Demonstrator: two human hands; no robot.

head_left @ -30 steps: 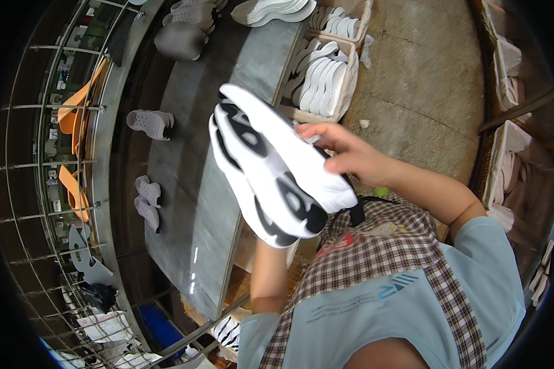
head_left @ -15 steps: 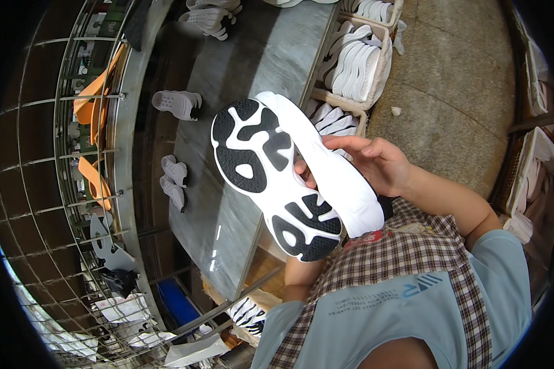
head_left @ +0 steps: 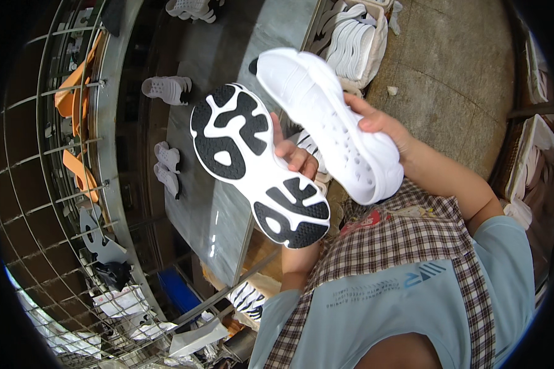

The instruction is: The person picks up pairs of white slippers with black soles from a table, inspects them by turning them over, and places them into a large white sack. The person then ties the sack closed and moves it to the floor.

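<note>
- The left hand (head_left: 295, 157) grips a shoe sole with a black-and-white tread (head_left: 255, 163) from behind; only the fingertips show around its right edge, tread facing the camera.
- The right hand (head_left: 381, 126) clasps a plain white sole (head_left: 329, 123), thumb and fingers pinching its rim, its inner hollowed side turned up.
- Both soles are held in the air above the person's chest, just beside each other and overlapping slightly near the left hand's fingers; neither rests on anything.
- Risk: each sole is held by only one edge, so a twist of either wrist could probably lever it out of the fingers, dropping it toward the checked apron (head_left: 412, 246) or the floor.
- Risk: the two soles sit so near each other that swinging one could knock the other loose.
- The grey surface (head_left: 221, 80) runs away to the upper left, carrying a few small pale soles (head_left: 166, 89) well apart from the hands; its near edge lies under the treaded sole.
- A crate of stacked white soles (head_left: 354, 46) stands close behind the white sole, limiting room forward.
- A curved wire rack (head_left: 55, 154) closes off the far left; the concrete floor (head_left: 455, 80) to the right offers the most open room.
</note>
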